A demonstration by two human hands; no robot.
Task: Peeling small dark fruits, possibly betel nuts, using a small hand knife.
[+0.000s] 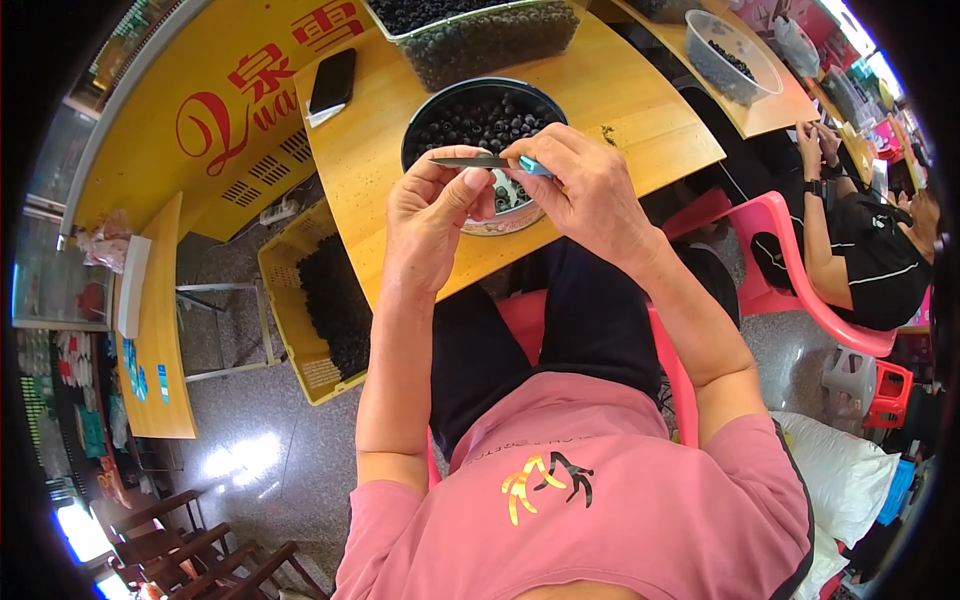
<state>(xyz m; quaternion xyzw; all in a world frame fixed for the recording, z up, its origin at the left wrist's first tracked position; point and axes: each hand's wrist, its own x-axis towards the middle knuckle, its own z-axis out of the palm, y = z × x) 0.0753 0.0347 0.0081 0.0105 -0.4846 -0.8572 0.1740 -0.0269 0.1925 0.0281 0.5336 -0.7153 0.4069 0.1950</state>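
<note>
A small knife with a blue handle is held above a round tub of dark, round pieces. Its long axis runs left to right, nearly level, blade tip toward the person's left. The right hand's fingers pinch the handle; the left hand's thumb and fingers are pinched together at the blade, but what they grip cannot be told. Both hands cover the tub's near part. Beyond it on the worktop stands a clear box of similar pieces; a dark phone lies to the left. A yellow crate sits on the floor.
</note>
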